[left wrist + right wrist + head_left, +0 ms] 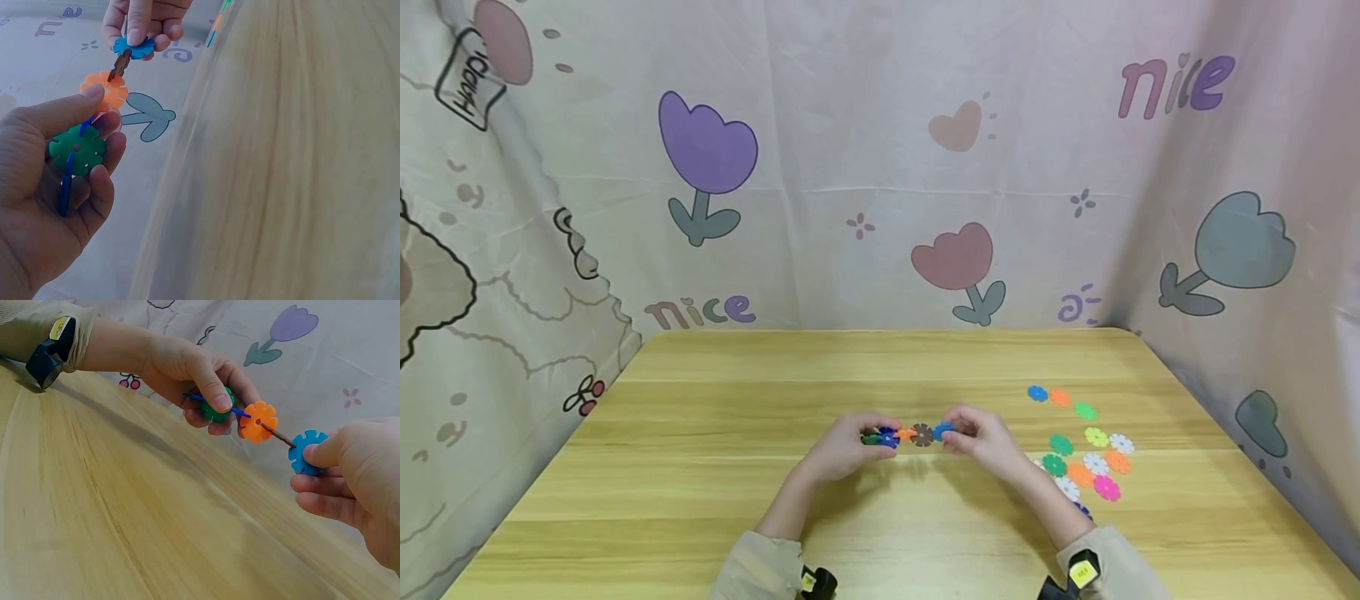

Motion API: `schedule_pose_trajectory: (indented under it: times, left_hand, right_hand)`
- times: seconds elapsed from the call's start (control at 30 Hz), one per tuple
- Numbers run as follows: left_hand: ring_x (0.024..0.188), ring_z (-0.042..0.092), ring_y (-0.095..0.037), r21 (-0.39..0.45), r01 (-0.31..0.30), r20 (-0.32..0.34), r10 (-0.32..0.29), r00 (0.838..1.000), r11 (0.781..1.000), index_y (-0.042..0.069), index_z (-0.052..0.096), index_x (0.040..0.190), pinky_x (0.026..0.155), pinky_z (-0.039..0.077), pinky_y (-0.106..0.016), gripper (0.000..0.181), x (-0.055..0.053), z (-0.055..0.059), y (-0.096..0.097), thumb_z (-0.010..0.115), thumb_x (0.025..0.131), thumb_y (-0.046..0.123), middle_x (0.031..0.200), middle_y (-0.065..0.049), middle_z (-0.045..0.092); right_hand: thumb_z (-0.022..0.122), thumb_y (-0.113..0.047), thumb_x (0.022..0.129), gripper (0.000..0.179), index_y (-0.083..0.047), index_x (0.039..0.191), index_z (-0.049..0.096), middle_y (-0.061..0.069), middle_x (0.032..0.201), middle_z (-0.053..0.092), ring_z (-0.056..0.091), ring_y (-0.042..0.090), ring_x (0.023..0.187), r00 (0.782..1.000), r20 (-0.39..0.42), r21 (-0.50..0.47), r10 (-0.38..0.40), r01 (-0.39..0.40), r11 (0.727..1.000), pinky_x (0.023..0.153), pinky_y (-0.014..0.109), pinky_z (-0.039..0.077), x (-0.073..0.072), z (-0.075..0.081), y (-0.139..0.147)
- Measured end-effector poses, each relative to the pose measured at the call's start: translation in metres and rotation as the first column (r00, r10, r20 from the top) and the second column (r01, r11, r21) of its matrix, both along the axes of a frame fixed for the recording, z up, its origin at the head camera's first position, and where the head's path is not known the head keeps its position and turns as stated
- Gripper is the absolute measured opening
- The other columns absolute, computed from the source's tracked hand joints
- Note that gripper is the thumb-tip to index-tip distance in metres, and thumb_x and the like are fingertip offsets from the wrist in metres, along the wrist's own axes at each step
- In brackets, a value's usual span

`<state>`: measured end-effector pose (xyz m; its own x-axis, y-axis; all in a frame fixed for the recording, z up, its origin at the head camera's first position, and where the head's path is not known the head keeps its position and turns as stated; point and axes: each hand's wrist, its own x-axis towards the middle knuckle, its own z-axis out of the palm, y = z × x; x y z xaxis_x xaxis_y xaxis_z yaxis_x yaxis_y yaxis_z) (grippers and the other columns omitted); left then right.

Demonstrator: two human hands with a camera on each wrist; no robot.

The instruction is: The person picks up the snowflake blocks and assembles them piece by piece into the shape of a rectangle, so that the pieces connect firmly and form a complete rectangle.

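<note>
Between the two hands runs a chain of notched plastic snowflake discs, held above the table. My left hand [842,446] grips its left end, with a green disc [77,150] and dark blue discs [65,192] among the fingers. An orange disc [258,422] follows, just past the left fingertips, then a brown disc [922,434] set edge-on to it. At the right end is a light blue disc [306,452], pinched between thumb and fingers of my right hand [988,440]. The brown disc's edge meets the light blue disc.
Loose discs lie on the wooden table [662,467] at the right: a pink disc [1107,487], a yellow-green disc [1097,437], a blue disc [1037,393] and several orange, white and green ones. Some sit close to the right forearm. A printed curtain [842,125] hangs behind the table.
</note>
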<state>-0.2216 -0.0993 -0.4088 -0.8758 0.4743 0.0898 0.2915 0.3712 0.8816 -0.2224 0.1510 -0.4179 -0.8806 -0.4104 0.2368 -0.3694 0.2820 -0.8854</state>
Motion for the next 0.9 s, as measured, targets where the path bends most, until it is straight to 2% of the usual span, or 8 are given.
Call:
schedule_pose_trajectory:
  times: [0.13,0.2,0.3,0.37,0.5,0.67,0.9]
  left_hand:
    - [0.078,0.054,-0.016,-0.003,0.01,-0.002,-0.01,1.0,1.0,0.01,0.065,0.116,0.064,0.047,-0.028,0.033,0.0,0.001,0.0,0.069,0.083,0.014,0.107,-0.008,0.062]
    - [0.08,0.054,-0.016,-0.008,0.013,-0.002,-0.013,1.0,1.0,0.009,0.064,0.117,0.065,0.047,-0.03,0.034,-0.001,0.001,0.0,0.069,0.084,0.014,0.109,-0.008,0.062]
    - [0.08,0.054,-0.016,-0.012,0.009,0.004,-0.009,1.0,1.0,0.008,0.063,0.118,0.066,0.047,-0.03,0.034,-0.002,0.001,0.0,0.067,0.085,0.014,0.11,-0.008,0.062]
    - [0.075,0.053,-0.015,-0.008,0.01,0.015,-0.01,1.0,1.0,0.007,0.063,0.119,0.062,0.046,-0.028,0.035,-0.002,0.001,0.0,0.067,0.085,0.014,0.111,-0.009,0.061]
    - [0.07,0.052,-0.014,0.031,0.026,0.024,-0.027,0.999,0.999,0.005,0.062,0.119,0.059,0.045,-0.026,0.035,-0.002,0.001,0.0,0.066,0.085,0.01,0.112,-0.012,0.062]
    - [0.072,0.053,-0.012,0.079,0.055,0.04,-0.058,0.997,0.995,0.004,0.062,0.119,0.063,0.048,-0.029,0.034,-0.002,-0.001,0.001,0.066,0.085,0.006,0.113,-0.015,0.062]
    - [0.074,0.054,-0.014,0.072,0.06,0.047,-0.064,0.997,0.996,0.004,0.063,0.118,0.067,0.049,-0.033,0.033,0.001,0.0,0.0,0.066,0.085,0.008,0.112,-0.015,0.063]
  right_hand:
    - [0.059,0.002,0.088,0.008,0.005,0.096,0.06,0.019,0.082,0.064,0.064,0.031,0.076,0.999,0.033,-0.03,0.002,-0.001,1.0,0.067,0.033,0.054,0.0,-0.001,-0.002]
    - [0.058,0.005,0.087,0.008,0.006,0.095,0.06,0.02,0.082,0.064,0.064,0.033,0.076,0.999,0.041,-0.04,-0.007,0.008,0.999,0.067,0.035,0.054,0.003,0.004,-0.004]
    - [0.058,0.008,0.086,0.009,0.008,0.095,0.06,0.022,0.081,0.064,0.063,0.035,0.074,0.999,0.033,-0.042,-0.034,0.035,0.999,0.066,0.037,0.054,0.01,0.013,-0.009]
    - [0.058,0.009,0.085,0.009,0.009,0.094,0.06,0.023,0.079,0.064,0.063,0.037,0.073,0.999,0.021,-0.043,-0.05,0.051,0.998,0.066,0.039,0.054,0.015,0.02,-0.012]
    - [0.059,0.01,0.084,0.008,0.009,0.093,0.06,0.022,0.077,0.064,0.064,0.033,0.069,0.998,-0.014,-0.051,-0.065,0.065,0.997,0.065,0.039,0.054,0.017,0.021,-0.013]
    - [0.059,0.01,0.084,0.009,0.009,0.093,0.061,0.02,0.077,0.065,0.064,0.031,0.069,0.996,-0.028,-0.05,-0.08,0.079,0.996,0.065,0.041,0.054,0.019,0.025,-0.014]
    - [0.059,0.011,0.084,0.008,0.009,0.091,0.061,0.02,0.076,0.064,0.064,0.034,0.069,0.997,-0.026,-0.025,-0.076,0.076,0.997,0.065,0.045,0.052,0.022,0.031,-0.016]
